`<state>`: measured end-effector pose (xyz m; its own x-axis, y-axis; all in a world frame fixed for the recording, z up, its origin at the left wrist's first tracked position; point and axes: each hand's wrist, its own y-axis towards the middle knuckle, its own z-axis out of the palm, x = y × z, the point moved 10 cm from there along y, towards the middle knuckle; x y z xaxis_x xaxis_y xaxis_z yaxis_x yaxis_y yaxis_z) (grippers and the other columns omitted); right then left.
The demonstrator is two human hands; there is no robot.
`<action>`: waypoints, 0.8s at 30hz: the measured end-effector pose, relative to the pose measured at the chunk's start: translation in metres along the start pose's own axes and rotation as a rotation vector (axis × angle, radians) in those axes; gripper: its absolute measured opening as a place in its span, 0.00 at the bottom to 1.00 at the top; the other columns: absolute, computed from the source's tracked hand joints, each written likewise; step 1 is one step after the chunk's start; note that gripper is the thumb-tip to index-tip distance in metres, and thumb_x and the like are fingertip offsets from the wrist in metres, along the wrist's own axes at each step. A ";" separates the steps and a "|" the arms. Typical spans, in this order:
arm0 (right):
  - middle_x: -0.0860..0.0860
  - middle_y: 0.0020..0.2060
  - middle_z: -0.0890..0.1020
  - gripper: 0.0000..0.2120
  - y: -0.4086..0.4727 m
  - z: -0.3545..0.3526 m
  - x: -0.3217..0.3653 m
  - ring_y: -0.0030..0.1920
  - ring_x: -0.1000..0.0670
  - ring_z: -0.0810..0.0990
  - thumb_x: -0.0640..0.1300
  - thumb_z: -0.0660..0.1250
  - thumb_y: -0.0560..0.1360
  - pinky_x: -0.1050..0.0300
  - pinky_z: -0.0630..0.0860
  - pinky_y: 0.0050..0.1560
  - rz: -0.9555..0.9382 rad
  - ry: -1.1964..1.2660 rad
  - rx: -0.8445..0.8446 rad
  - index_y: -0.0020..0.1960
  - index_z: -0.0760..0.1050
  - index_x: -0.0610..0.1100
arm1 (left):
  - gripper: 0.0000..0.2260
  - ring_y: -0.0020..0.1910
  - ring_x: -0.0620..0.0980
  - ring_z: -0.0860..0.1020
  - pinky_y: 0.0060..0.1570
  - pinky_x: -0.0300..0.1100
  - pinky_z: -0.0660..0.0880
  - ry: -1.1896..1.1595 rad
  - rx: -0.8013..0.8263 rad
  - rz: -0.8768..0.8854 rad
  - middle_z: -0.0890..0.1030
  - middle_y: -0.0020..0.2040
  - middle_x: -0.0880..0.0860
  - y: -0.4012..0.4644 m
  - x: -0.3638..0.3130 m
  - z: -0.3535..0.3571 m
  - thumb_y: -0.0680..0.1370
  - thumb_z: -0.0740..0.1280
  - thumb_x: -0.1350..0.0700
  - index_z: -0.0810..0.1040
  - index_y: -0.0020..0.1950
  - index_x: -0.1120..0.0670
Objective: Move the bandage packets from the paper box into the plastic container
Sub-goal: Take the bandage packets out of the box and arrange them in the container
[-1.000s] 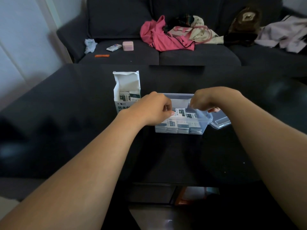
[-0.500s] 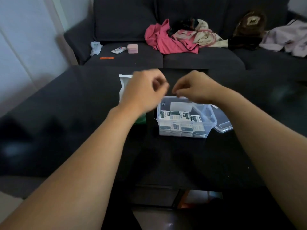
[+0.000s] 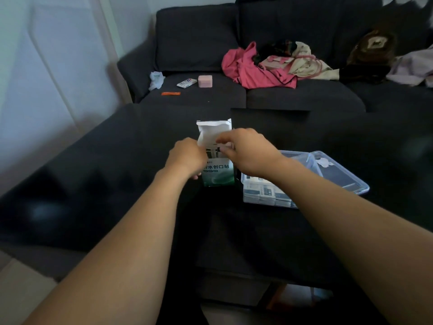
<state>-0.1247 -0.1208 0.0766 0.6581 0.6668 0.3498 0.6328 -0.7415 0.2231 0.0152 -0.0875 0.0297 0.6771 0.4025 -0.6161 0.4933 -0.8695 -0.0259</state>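
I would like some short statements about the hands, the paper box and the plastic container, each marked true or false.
1. Both hands are at the open top of the paper box. True: left hand, right hand.
2. The plastic container is empty. False: bandage packets lie in it.
3. The container stands to the right of the box. True.
4. The lid closes the container. False: it lies beside the container.
5. The box lies flat on its side. False: it stands upright.

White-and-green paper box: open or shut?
Open. The white-and-green paper box stands upright, its white top flap raised, packets visible inside.
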 end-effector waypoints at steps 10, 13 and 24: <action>0.49 0.49 0.84 0.13 0.008 0.004 -0.010 0.49 0.44 0.83 0.47 0.77 0.71 0.45 0.82 0.51 0.079 -0.032 -0.056 0.55 0.83 0.51 | 0.14 0.37 0.56 0.73 0.35 0.45 0.67 0.206 -0.097 0.197 0.75 0.43 0.54 -0.013 -0.033 -0.012 0.84 0.57 0.50 0.79 0.47 0.53; 0.50 0.48 0.84 0.07 0.007 0.002 -0.003 0.46 0.44 0.83 0.49 0.75 0.72 0.48 0.81 0.49 0.043 -0.024 -0.081 0.50 0.85 0.51 | 0.13 0.32 0.49 0.68 0.31 0.45 0.63 0.215 -0.105 0.182 0.71 0.38 0.52 -0.014 -0.030 -0.017 0.84 0.58 0.51 0.76 0.44 0.54; 0.52 0.38 0.80 0.05 0.010 0.016 0.012 0.43 0.45 0.81 0.45 0.73 0.73 0.50 0.80 0.43 -0.037 0.026 0.006 0.38 0.82 0.52 | 0.13 0.40 0.58 0.73 0.38 0.48 0.67 0.199 -0.129 0.185 0.74 0.45 0.55 -0.017 -0.027 -0.025 0.83 0.61 0.50 0.79 0.47 0.56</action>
<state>-0.1039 -0.1187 0.0683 0.6231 0.6918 0.3650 0.6592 -0.7156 0.2310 0.0023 -0.0768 0.0666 0.8494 0.2994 -0.4346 0.4078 -0.8951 0.1803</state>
